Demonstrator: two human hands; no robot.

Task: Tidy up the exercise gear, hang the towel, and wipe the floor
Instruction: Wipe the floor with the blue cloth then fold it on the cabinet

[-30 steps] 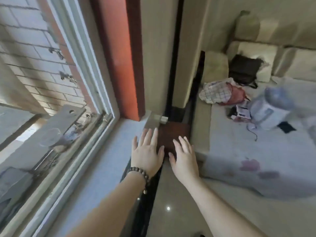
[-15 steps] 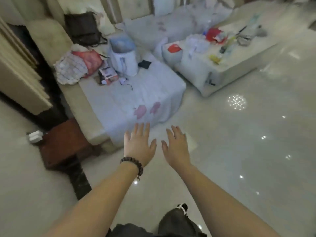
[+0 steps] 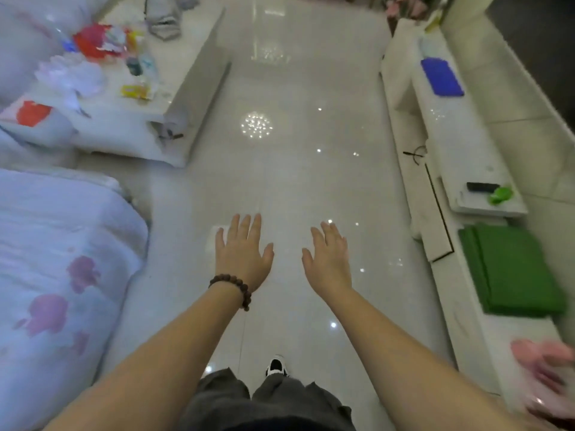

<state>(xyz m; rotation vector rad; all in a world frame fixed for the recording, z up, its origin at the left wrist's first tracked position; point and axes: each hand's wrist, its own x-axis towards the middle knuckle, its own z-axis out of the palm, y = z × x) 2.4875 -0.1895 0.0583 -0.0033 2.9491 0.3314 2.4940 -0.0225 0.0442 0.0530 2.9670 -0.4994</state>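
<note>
My left hand (image 3: pixel 244 253), with a bead bracelet on the wrist, and my right hand (image 3: pixel 328 258) are stretched out side by side above the glossy white floor (image 3: pixel 292 169), fingers spread, holding nothing. A folded green mat or cloth (image 3: pixel 513 272) lies on the low white unit at the right. A folded blue cloth (image 3: pixel 441 76) lies farther back on the same unit. A blurred pink object (image 3: pixel 544 371) sits at the unit's near end.
A white coffee table (image 3: pixel 183 101) cluttered with bags and bottles stands at the left. A sofa seat with a flower-print cover (image 3: pixel 62 275) fills the near left. The low white unit (image 3: pixel 435 188) runs along the right wall, carrying a black remote (image 3: pixel 482 186) and a green item (image 3: pixel 501 195).
My view has swung right, from the window sill past the sofa to the open floor between coffee table and wall unit. Both hands stay outstretched and empty, now a little farther apart.
</note>
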